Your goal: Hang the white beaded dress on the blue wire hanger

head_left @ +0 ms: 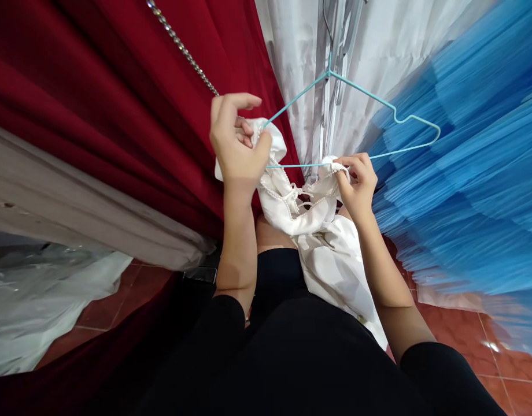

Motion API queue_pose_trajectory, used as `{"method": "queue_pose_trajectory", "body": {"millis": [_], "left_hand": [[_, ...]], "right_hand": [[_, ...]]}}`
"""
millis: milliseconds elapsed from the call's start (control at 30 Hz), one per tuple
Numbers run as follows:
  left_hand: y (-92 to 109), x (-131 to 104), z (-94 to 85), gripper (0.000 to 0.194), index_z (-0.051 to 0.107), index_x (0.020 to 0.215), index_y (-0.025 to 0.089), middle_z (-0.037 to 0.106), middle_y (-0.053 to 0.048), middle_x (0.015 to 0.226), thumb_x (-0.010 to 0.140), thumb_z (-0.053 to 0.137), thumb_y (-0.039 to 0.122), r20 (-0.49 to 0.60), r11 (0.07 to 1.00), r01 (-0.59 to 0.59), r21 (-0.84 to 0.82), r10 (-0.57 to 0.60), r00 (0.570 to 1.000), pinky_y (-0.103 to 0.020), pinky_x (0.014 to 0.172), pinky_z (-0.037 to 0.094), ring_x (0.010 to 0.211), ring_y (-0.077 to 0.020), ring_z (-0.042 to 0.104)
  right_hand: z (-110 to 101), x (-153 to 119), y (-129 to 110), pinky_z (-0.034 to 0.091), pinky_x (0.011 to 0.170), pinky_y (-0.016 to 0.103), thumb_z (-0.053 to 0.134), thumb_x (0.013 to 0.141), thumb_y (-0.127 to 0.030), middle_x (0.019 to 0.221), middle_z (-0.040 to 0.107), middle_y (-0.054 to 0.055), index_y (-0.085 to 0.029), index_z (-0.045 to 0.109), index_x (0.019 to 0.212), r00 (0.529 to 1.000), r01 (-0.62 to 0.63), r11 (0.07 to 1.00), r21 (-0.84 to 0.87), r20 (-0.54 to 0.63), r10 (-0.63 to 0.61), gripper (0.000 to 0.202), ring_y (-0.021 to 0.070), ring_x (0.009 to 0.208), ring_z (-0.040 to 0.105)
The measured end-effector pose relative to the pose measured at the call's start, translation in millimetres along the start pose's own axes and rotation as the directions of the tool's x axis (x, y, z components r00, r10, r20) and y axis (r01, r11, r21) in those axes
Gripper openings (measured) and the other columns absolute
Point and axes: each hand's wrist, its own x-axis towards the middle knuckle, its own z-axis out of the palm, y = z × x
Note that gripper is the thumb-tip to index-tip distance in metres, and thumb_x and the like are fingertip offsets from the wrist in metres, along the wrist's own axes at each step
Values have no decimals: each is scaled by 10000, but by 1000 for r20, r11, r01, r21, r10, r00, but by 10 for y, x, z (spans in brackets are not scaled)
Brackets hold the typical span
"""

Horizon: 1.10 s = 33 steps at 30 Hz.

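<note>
A white dress (287,212) with pearl beads along its neckline hangs between my hands, its skirt falling over my lap. My left hand (240,141) is closed on the dress at one shoulder, where the left end of a light blue wire hanger (361,88) goes into the fabric. My right hand (359,182) pinches the other beaded shoulder edge between thumb and fingers, just at the hanger's bottom bar. The hanger's right end sticks out bare above this hand. White cord ties show inside the neckline.
Red fabric (170,110) hangs close on the left, with a sparkling rhinestone strap (183,49). Blue tulle (474,167) fills the right side. White cloth (287,63) and a metal rack post (324,110) stand ahead. Red floor tiles (465,341) show below.
</note>
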Motion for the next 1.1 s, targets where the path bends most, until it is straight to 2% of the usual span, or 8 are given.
{"method": "queue_pose_trajectory", "body": {"millis": [167,267,367,533,600,733,900,1100], "left_hand": [[334,-452,404,131,713,1146,256,690,-60,1189,1030,689,199,183,994,-64,-84,79,980,-414,990,593,1120,-255,705],[328,-669,633,165,718,1111,242,763,-57,1124,1047,603,143,353,995,-57,-76,81,932,-405,986,563,1090,-248,722],[278,-788,752,221,732,1056,244,813,-37,1058,1080,550,121,371,999,-33,-19,38,928,-400,966,517,1020,-238,739],[285,-768,684,254,764,1044,247,836,-28,1063,1078,559,101,362,995,-11,-98,46,931,-391,961,512,1049,-232,772],[265,-724,640,252,772,1035,241,831,-29,1038,1070,566,99,378,993,0,-120,46,925,-390,960,524,1031,-230,778],[175,-671,610,267,782,992,231,822,-25,977,1020,576,63,387,994,0,-111,44,921,-382,929,531,969,-229,775],[174,-680,644,289,783,972,233,808,-24,953,981,567,41,402,991,28,-131,27,915,-382,929,528,959,-230,772],[228,-680,645,294,769,994,219,794,-35,958,986,540,34,423,990,46,-134,16,906,-353,903,545,968,-224,763]], "right_hand": [[-17,26,45,597,818,392,619,1066,-396,943,682,22,-264,772,1014,1000,15,1000,-7,-2,-15,208,195,908,676],[-19,34,55,604,822,390,614,1053,-370,948,684,21,-256,765,999,1000,-1,1000,-5,14,1,197,191,903,670],[-21,-11,48,623,838,393,605,1040,-341,974,692,28,-255,771,1027,1000,10,1000,-8,26,-9,187,194,923,680],[-120,-159,81,655,895,461,560,1031,-310,1261,678,93,-288,764,1209,993,99,991,-85,-56,-104,272,269,1190,694],[-259,-153,174,635,795,436,587,1002,-309,1307,627,118,-269,741,1189,971,75,988,-135,-217,-103,246,287,1184,669],[-740,121,466,540,724,410,626,953,-243,1204,561,128,-268,610,1099,857,-104,984,-142,-516,16,148,252,971,594],[-1195,734,506,427,659,337,603,819,-110,1065,517,72,-302,428,987,846,-60,982,-182,-532,-47,309,198,887,544],[-966,1088,96,345,580,283,536,752,-4,904,489,8,-292,433,865,902,81,986,-144,-411,-134,327,110,681,439]]}}
